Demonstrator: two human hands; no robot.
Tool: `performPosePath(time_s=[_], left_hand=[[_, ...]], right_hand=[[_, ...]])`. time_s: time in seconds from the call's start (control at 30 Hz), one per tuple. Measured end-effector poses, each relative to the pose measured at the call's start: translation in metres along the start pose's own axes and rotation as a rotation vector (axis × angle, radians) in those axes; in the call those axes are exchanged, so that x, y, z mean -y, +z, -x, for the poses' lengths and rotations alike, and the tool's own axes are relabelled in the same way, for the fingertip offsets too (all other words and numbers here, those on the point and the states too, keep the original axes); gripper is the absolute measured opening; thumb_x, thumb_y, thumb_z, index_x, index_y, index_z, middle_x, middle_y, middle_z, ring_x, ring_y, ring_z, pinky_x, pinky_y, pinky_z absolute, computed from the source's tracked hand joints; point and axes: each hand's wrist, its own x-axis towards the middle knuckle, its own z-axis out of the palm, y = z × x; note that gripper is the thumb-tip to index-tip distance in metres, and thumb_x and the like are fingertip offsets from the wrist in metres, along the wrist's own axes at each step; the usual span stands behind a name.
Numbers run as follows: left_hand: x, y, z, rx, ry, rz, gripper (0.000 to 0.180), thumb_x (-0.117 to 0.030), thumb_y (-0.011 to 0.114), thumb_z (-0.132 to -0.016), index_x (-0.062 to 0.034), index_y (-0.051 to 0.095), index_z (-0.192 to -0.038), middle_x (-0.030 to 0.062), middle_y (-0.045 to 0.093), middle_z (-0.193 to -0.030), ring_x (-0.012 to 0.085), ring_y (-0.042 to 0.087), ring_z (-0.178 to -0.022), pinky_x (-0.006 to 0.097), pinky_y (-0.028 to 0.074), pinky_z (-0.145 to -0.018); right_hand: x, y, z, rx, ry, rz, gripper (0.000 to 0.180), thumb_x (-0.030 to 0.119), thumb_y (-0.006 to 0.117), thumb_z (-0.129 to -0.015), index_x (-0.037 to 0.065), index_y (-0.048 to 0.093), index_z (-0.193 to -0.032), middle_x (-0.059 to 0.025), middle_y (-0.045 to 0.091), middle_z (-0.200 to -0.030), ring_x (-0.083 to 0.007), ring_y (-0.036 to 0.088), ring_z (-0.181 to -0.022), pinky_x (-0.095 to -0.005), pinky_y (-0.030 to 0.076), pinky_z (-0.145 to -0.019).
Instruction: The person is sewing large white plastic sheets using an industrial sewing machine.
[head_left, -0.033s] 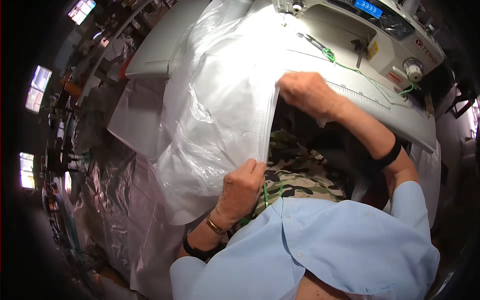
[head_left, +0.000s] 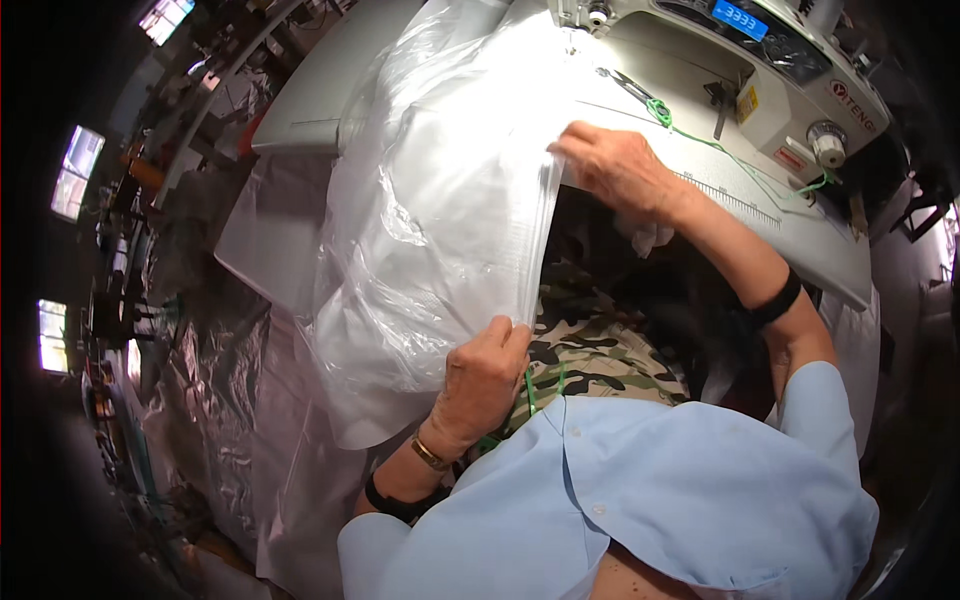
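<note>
While both frames come from the same instant, nothing differs between them — hands, sheet and machine sit exactly where they did. The left hand [head_left: 482,378] has its grip closed on the lower end of a white woven band edge [head_left: 533,250] that runs along the clear plastic sheet [head_left: 430,210], thumb and fingers pinched over it just above the lap. The right hand [head_left: 615,168] pinches the upper end of that same edge, fingers curled shut on it, so the band stretches taut and nearly straight between the two hands. The sheet billows to the left of this edge, wrinkled and glossy, draping over the white table [head_left: 320,100] and down its near side. Behind the right hand stands a white sewing machine [head_left: 760,70] with a blue lit display, and a green thread [head_left: 720,145] trails across its bed — small scissors lie close by, just beyond the fingertips. Under the taut edge shows camouflage-patterned fabric [head_left: 590,360] on the lap. A gold bracelet and a dark band sit on the left wrist, a dark band [head_left: 775,300] on the right forearm, and pale blue sleeves [head_left: 650,500] fill the lower frame.
</note>
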Motion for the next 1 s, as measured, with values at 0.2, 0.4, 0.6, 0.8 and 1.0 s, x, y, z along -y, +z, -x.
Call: performPosePath(time_s=[0.2,0.4,0.6,0.8,1.0], left_hand=[[-0.008,-0.001,0.001,-0.042,-0.044,0.094,0.02,0.003,0.064,-0.08,-0.0019,0.06,-0.099,0.0141,0.057,-0.092,0.0336,0.061,-0.068,0.038,0.049,-0.059],[-0.009,-0.003,0.01,-0.113,0.007,0.103,0.033,0.005,0.062,-0.081,0.0041,0.059,-0.114,0.0175,0.061,-0.09,0.0329,0.062,-0.066,0.038,0.049,-0.058],[0.001,0.004,0.016,-0.139,-0.021,0.144,0.041,0.007,0.059,-0.081,0.0079,0.055,-0.123,0.0196,0.062,-0.088,0.0327,0.061,-0.064,0.038,0.049,-0.059],[0.015,0.02,-0.002,-0.074,-0.062,0.232,0.033,0.004,0.055,-0.078,0.0032,0.063,-0.11,0.0164,0.057,-0.08,0.0327,0.058,-0.062,0.04,0.047,-0.057],[0.028,0.02,-0.024,-0.005,0.005,0.161,0.024,0.001,0.057,-0.073,0.0005,0.068,-0.095,0.0141,0.054,-0.072,0.0323,0.057,-0.061,0.039,0.045,-0.056]], right_hand=[[-0.04,0.016,-0.024,-0.062,-0.153,-0.025,0.014,0.001,0.057,-0.082,0.007,0.053,-0.094,-0.0048,0.056,-0.114,-0.0239,0.064,-0.083,-0.0367,0.054,-0.071],[-0.045,0.017,-0.029,-0.025,-0.138,-0.079,0.014,-0.001,0.055,-0.08,0.005,0.051,-0.092,-0.0093,0.054,-0.085,-0.0283,0.059,-0.075,-0.0395,0.049,-0.067],[-0.053,0.021,-0.036,0.037,-0.112,-0.093,0.022,0.007,0.065,-0.082,0.009,0.055,-0.101,-0.0051,0.057,-0.1,-0.0253,0.062,-0.08,-0.0394,0.051,-0.07],[-0.056,0.028,-0.035,-0.181,0.091,0.076,0.017,0.021,0.063,-0.084,0.011,0.063,-0.098,-0.0062,0.061,-0.096,-0.0234,0.061,-0.09,-0.0394,0.046,-0.083],[-0.058,0.032,-0.034,-0.066,0.158,0.147,0.024,0.025,0.058,-0.089,0.011,0.062,-0.108,-0.0075,0.061,-0.112,-0.0253,0.054,-0.111,-0.0488,0.03,-0.104]])
